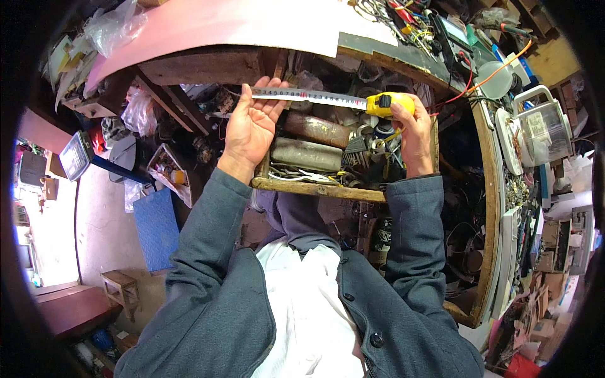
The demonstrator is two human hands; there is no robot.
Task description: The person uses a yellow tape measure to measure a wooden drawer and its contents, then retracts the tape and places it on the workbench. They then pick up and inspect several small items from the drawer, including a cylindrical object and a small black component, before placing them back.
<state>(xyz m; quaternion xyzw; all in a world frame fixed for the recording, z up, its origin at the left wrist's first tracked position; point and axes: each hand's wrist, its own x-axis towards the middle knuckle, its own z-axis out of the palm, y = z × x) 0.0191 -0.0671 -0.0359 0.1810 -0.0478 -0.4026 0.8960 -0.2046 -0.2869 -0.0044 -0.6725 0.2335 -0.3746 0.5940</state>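
Note:
My right hand (416, 138) is wrapped round a yellow tape measure (386, 104) with a black lock button. Its white blade (328, 98) is pulled out to the left, over an open wooden drawer (321, 188). My left hand (252, 126) is palm up with its fingers stretched out. The blade's free end lies across those fingers, beside the thumb tip. Below the blade, the drawer holds a rusty brown cylinder (318, 130) and a grey-green cylinder (307, 155) lying side by side. White cables (309, 176) and mixed metal parts fill the rest of it.
A pink-and-white sheet (252, 28) covers part of the bench above the drawer. Pliers, wires and a meter (452, 30) crowd the far right. A clear plastic container (543, 129) stands at the right edge. On the left are a platform scale (155, 230) and a small wooden stool (120, 290).

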